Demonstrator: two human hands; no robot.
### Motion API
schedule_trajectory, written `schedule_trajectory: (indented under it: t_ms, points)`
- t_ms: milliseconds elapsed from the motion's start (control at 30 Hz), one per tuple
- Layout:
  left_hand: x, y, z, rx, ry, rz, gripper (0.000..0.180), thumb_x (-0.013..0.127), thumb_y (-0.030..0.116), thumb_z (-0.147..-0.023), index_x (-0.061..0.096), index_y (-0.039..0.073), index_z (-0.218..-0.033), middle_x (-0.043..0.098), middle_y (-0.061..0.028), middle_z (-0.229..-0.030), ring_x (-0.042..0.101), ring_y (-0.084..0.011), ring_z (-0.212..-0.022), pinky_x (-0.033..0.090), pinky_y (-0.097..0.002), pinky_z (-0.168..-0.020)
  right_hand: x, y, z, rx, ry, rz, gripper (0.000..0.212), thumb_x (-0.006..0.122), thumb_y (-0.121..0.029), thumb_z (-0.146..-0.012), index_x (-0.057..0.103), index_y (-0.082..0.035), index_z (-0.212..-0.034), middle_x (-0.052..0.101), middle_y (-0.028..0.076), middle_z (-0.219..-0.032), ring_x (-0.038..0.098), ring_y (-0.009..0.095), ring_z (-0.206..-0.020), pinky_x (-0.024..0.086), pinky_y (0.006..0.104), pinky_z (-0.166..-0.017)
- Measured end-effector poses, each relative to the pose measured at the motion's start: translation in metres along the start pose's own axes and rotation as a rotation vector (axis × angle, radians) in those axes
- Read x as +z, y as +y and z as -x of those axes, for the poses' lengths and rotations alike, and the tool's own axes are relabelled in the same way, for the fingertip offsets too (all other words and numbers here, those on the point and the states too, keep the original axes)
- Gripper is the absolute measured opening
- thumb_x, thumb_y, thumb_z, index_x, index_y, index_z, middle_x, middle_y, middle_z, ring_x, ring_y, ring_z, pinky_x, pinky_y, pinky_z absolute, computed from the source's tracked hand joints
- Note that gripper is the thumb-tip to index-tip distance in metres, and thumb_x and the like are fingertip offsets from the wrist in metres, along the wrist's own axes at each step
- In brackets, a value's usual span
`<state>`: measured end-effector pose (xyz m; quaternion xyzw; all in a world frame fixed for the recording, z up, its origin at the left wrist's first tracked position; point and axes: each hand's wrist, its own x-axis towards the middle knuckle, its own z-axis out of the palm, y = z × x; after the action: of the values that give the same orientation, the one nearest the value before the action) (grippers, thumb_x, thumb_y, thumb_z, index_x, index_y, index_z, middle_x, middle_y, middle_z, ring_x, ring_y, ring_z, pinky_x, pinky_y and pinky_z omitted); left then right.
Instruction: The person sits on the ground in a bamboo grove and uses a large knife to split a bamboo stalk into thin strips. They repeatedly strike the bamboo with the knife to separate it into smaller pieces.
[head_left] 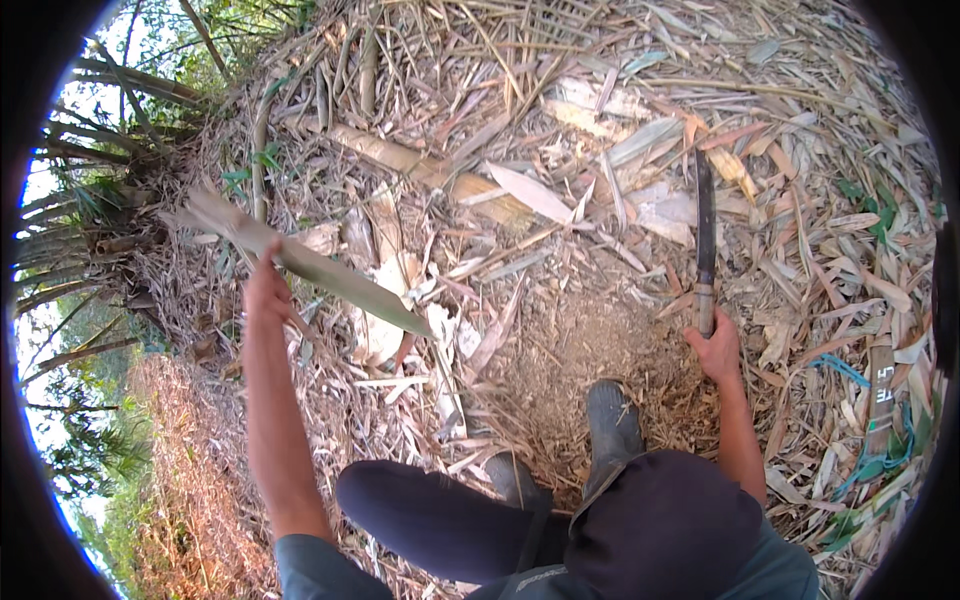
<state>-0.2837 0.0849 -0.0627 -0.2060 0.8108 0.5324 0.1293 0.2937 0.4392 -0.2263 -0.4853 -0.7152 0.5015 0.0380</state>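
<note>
My left hand [267, 293] is raised at the left, its fingers closed on a long greenish-brown piece of bamboo [345, 283]. The piece slants down to the right, and its far left end is blurred. Part of my grip is hidden from view. On the right, my right hand [717, 348] is wrapped round the light handle of a machete [706, 225]. The dark blade points away from me, above the leaf litter.
A thick bamboo length [430, 175] lies on the ground ahead. Dark boots [612, 420] stand by a patch of bare soil [580, 350]. Blue string [842, 369] and a flat marked strip [880, 400] lie at right. Bamboo stalks [110, 150] grow at far left.
</note>
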Motion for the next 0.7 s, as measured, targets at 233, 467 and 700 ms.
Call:
schedule_trajectory:
  t_ms: [233, 467, 700]
  points:
    - [0.078, 0.238, -0.01, 0.101, -0.232, 0.113, 0.038, 0.055, 0.039, -0.099, 0.049, 0.008, -0.077, 0.036, 0.0026, -0.058, 0.03, -0.0081, -0.045, 0.024, -0.0239, -0.039, 0.002, 0.005, -0.003, -0.035, 0.006, -0.028, 0.046, 0.076, -0.027, -0.076, 0.065, -0.001, -0.111, 0.069, 0.01, -0.085, 0.063, 0.022, -0.074, 0.05, 0.0366, -0.072]
    - [0.147, -0.052, 0.167, 0.407, -0.57, -0.255, 0.032, 0.037, 0.029, -0.103, 0.058, 0.009, -0.09, 0.05, 0.0003, -0.068, 0.043, -0.0102, -0.057, 0.035, -0.0263, -0.053, 0.004, 0.019, -0.003, -0.02, 0.015, -0.078, 0.046, 0.076, -0.025, -0.075, 0.064, -0.001, -0.113, 0.066, 0.008, -0.079, 0.061, 0.021, -0.068, 0.05, 0.0357, -0.068]
    - [0.173, -0.221, 0.278, 0.217, -0.894, 0.124, 0.015, 0.045, 0.016, -0.105, 0.052, 0.007, -0.115, 0.064, -0.005, -0.098, 0.059, -0.0149, -0.098, 0.044, -0.0329, -0.091, 0.018, -0.006, -0.006, 0.083, 0.165, -0.008, 0.032, 0.073, -0.014, -0.079, 0.06, -0.002, -0.106, 0.062, 0.002, -0.082, 0.056, 0.015, -0.07, 0.048, 0.0317, -0.068]
